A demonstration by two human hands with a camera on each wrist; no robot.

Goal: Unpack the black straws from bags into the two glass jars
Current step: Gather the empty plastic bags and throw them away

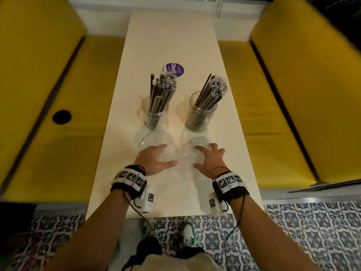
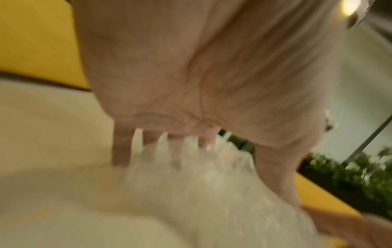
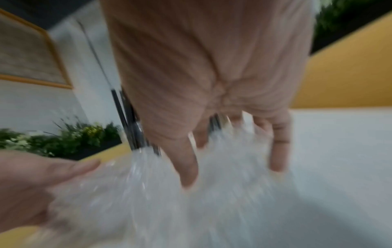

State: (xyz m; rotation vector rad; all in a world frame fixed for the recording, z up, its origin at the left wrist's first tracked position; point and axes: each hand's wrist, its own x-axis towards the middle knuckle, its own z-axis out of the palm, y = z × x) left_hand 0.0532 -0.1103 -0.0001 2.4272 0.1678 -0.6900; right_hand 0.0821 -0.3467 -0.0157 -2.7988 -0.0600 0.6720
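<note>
Two glass jars stand mid-table, the left jar (image 1: 155, 116) and the right jar (image 1: 201, 118). Each holds a bunch of black straws (image 1: 162, 90) (image 1: 212, 92) leaning away to the right. In front of them lie two crumpled clear plastic bags. My left hand (image 1: 168, 155) grips the left bag (image 1: 152, 138), and my right hand (image 1: 196, 156) grips the right bag (image 1: 187, 159). The blurred left wrist view shows my left hand (image 2: 197, 159) with fingers dug into its bag (image 2: 201, 193). The right wrist view shows my right hand (image 3: 233, 159) clutching its bag (image 3: 169, 201), with straws (image 3: 129, 120) behind.
A long cream table (image 1: 175, 36) runs away from me between two yellow benches (image 1: 48, 133) (image 1: 283, 124). A round purple sticker (image 1: 175, 69) lies beyond the left jar. The left seat has a black round hole (image 1: 61, 117). Patterned tiles (image 1: 302, 231) cover the floor.
</note>
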